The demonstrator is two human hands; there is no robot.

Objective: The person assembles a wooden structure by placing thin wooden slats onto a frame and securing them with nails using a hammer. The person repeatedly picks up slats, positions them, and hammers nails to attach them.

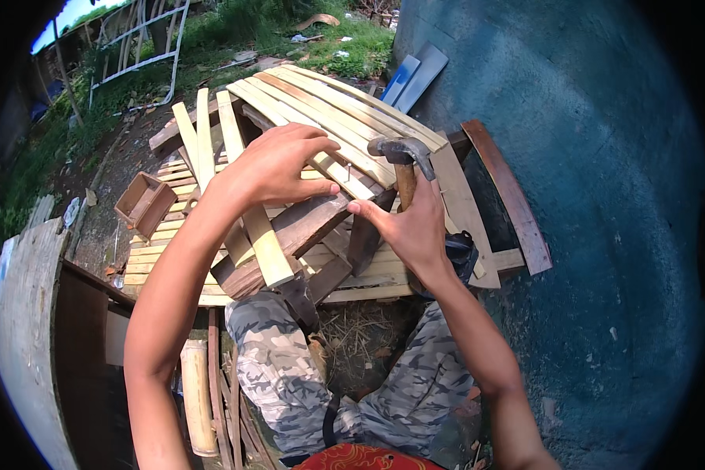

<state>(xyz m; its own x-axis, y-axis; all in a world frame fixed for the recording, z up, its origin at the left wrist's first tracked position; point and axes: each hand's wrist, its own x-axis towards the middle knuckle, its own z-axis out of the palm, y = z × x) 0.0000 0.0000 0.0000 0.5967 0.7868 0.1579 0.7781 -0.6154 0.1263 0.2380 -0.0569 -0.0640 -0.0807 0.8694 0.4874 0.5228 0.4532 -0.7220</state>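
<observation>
My right hand [413, 231] grips a claw hammer [406, 178] by its wooden handle, with the dark metal head up and the thumb pointing left. A thin nail [348, 171] stands upright in a pale wooden slat [356, 185], left of the hammer head. My left hand [283, 163] hovers over or rests on the slats just left of the nail, thumb and fingers apart; whether it touches them I cannot tell. Beneath the slat ends runs a thick brown wooden beam [309, 225]. Another loose slat [266, 249] lies across this beam toward my knee.
More slats [321, 98] form a row beyond my hands, over a slatted bamboo platform [149, 266]. A small wooden box [145, 202] sits at its left. A blue wall [587, 196] rises on the right. Near my left leg stands a bamboo piece [199, 399].
</observation>
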